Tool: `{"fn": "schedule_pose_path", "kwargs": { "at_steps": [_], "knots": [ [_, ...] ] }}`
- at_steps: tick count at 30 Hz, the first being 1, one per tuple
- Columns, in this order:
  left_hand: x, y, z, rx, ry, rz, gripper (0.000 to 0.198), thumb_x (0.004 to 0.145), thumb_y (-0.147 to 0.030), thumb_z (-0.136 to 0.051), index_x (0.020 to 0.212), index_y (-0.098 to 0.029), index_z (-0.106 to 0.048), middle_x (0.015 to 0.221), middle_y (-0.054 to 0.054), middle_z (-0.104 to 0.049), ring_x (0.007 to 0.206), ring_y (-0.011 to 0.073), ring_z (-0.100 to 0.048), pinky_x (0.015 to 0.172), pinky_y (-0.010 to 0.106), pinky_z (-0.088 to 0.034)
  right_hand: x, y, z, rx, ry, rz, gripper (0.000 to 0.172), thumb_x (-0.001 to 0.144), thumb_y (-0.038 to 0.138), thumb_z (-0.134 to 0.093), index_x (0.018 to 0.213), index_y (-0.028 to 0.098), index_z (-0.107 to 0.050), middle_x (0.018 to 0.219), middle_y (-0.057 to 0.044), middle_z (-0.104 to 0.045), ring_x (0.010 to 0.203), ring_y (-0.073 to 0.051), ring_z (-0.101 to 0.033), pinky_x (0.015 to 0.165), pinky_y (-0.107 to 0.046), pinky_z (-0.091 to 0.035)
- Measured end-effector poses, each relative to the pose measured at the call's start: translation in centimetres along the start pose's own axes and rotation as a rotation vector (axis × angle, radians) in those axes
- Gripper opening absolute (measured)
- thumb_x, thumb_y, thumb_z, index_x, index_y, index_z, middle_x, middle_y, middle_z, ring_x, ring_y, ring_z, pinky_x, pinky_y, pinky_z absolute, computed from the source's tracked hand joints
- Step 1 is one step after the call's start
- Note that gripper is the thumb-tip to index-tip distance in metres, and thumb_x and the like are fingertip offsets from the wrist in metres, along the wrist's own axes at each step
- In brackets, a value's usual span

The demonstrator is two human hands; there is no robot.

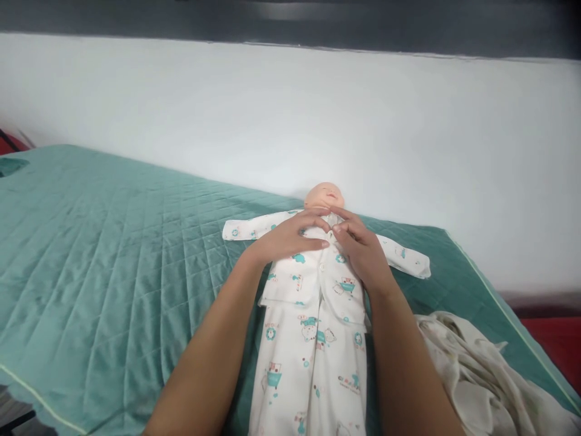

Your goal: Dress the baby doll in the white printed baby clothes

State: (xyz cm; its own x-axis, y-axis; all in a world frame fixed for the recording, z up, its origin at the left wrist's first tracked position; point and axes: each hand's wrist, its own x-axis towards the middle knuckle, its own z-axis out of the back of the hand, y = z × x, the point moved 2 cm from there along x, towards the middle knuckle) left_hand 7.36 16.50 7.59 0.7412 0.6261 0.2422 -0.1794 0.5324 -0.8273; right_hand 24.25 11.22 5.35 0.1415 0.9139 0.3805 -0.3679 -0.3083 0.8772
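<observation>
A baby doll (323,195) lies on its back, its head toward the wall, wearing a white printed baby shirt (297,281) with sleeves spread out. Matching printed pants (290,375) cover its legs and run toward me. My left hand (302,233) lies across the upper chest, fingers curved onto the shirt front just under the chin, thumb along the front opening. From the other side, my right hand (358,245) meets it, fingertips pinched on the same front edge near the collar. A small button (322,267) shows lower down the front. The fingertips partly hide the fabric they hold.
Under the doll is a green quilted cover (136,272) with a pale edge trim. A crumpled cream cloth (481,369) lies at the lower right, beside my right forearm. Behind the doll's head rises a white wall (290,115). Red material (554,345) shows beyond the right edge.
</observation>
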Motion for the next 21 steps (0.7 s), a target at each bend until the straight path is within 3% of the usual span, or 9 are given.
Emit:
{"fn": "schedule_pose_path", "kwargs": {
  "at_steps": [8, 14, 18, 21],
  "knots": [
    [0.4, -0.2, -0.4, 0.053, -0.043, -0.014, 0.015, 0.086, -0.035, -0.06, 0.094, -0.024, -0.067, 0.148, 0.002, -0.047, 0.14, 0.0233, -0.039, 0.114, 0.042, -0.033, -0.1, 0.3, 0.2, -0.012, 0.075, 0.105, 0.028, 0.088, 0.042, -0.059, 0.067, 0.024, -0.063, 0.138, -0.003, -0.054, 0.137, -0.027, -0.041, 0.112, -0.047, -0.031],
    [0.5, -0.5, -0.7, 0.02, -0.175, -0.025, 0.016, 0.083, -0.038, -0.065, 0.087, -0.022, -0.065, 0.138, 0.003, -0.055, 0.135, 0.0229, -0.045, 0.113, 0.04, -0.034, -0.1, -0.2, 0.3, 0.128, -0.022, 0.046, 0.026, 0.087, 0.04, -0.06, 0.067, 0.023, -0.063, 0.135, -0.001, -0.059, 0.13, -0.028, -0.05, 0.111, -0.047, -0.035],
    [-0.2, -1.0, -0.6, 0.036, -0.04, -0.026, 0.018, 0.088, -0.039, -0.06, 0.089, -0.024, -0.07, 0.144, 0.002, -0.051, 0.137, 0.0239, -0.044, 0.113, 0.041, -0.035, -0.2, -0.8, 0.4, 0.212, -0.116, -0.035, 0.028, 0.089, 0.048, -0.054, 0.089, 0.025, -0.07, 0.136, -0.004, -0.06, 0.124, -0.029, -0.055, 0.103, -0.047, -0.045],
    [-1.3, -1.2, -0.7, 0.101, 0.062, -0.035, 0.02, 0.089, -0.04, -0.059, 0.084, -0.026, -0.072, 0.149, -0.002, -0.046, 0.144, 0.0232, -0.033, 0.117, 0.039, -0.031, -0.3, -1.1, 0.4, 0.312, -0.153, -0.066, 0.036, 0.089, 0.049, -0.055, 0.111, 0.024, -0.068, 0.132, -0.007, -0.062, 0.123, -0.029, -0.057, 0.102, -0.048, -0.046]
  ]
}}
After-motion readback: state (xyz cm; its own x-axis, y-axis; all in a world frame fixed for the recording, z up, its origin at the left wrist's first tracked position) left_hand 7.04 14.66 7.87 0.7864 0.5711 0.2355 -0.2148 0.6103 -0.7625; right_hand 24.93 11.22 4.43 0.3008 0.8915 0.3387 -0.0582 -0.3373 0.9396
